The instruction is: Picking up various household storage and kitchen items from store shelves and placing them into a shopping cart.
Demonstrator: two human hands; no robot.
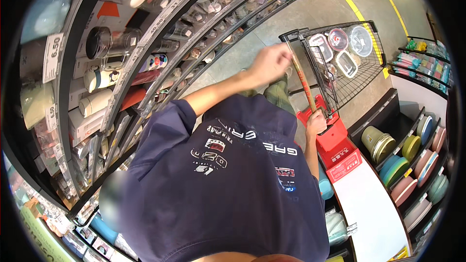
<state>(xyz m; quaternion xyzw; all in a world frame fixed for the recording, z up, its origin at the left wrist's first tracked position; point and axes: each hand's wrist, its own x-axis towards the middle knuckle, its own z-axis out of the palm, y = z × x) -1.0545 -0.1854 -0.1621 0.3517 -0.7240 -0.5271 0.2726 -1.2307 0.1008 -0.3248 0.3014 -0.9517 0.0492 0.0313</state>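
Right hand (pixel 316 122) clasps the handle (pixel 302 78); left hand (pixel 270 63) curls near it, grip unclear. Cart (pixel 350 91) looks rigid, likely easy-rolling — best held at both handle ends.

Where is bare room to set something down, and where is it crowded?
The white counter is bare between the red box and the dark rack. The cart shows bare mesh right of the containers, perhaps partly side wall. Open floor lies between the left shelves and the cart. Crowded: those shelves and the cart's left.
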